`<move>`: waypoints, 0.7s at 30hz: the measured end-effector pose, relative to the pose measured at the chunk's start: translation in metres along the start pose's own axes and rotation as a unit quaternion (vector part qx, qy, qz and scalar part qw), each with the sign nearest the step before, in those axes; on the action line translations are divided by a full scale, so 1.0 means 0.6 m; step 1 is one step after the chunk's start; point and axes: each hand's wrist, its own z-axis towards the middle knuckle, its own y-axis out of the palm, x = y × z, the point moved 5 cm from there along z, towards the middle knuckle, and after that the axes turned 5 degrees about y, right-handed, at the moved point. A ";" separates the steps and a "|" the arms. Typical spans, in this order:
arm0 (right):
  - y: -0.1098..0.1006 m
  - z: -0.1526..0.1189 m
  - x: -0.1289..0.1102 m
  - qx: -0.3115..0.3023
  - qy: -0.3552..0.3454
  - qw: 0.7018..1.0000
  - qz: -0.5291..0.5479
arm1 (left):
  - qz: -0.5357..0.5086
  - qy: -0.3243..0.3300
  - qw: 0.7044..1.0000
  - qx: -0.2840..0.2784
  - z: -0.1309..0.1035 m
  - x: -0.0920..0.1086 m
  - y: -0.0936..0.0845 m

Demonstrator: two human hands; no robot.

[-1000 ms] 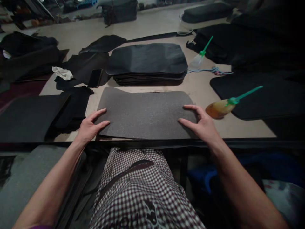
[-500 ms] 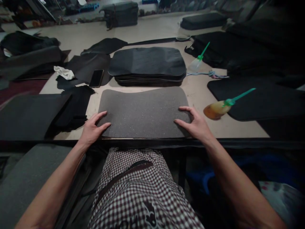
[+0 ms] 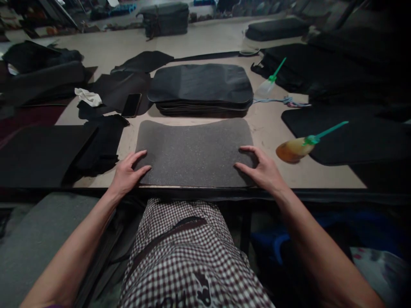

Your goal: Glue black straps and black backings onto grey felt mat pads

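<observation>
A dark grey flat panel [image 3: 194,154] with rounded far corners and a wavy far edge lies at the table's front edge. At its left end rests my left hand [image 3: 128,173], open, thumb and forefinger spread over the panel's top. My right hand [image 3: 261,169] lies likewise on the right end, its thumb and forefinger apart. The other fingers of both hands are mostly hidden. Just beyond the panel sits a stack of black rounded pieces [image 3: 201,85].
To the right, a squeeze bottle of amber liquid [image 3: 292,149] leans beside a black panel [image 3: 340,137]; a clear bottle [image 3: 266,87] stands farther back. Leftward are a phone [image 3: 131,105], a crumpled white cloth [image 3: 88,97] and black scraps [image 3: 101,141]. A bundle [image 3: 165,19] sits at the back.
Both hands keep nearly the same pose on the panel, the right one a touch further in. The whole view has shifted slightly.
</observation>
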 end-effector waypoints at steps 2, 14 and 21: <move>0.001 0.000 -0.002 -0.001 -0.004 1.000 -0.002 | 0.006 -0.002 1.000 0.000 0.001 0.000 -0.001; 0.009 -0.001 0.004 -0.011 -0.022 0.999 -0.033 | 0.019 0.014 1.000 -0.004 -0.001 -0.004 0.003; 0.021 -0.005 0.014 -0.006 -0.068 0.993 -0.096 | 0.039 0.039 0.998 -0.023 -0.002 -0.008 0.004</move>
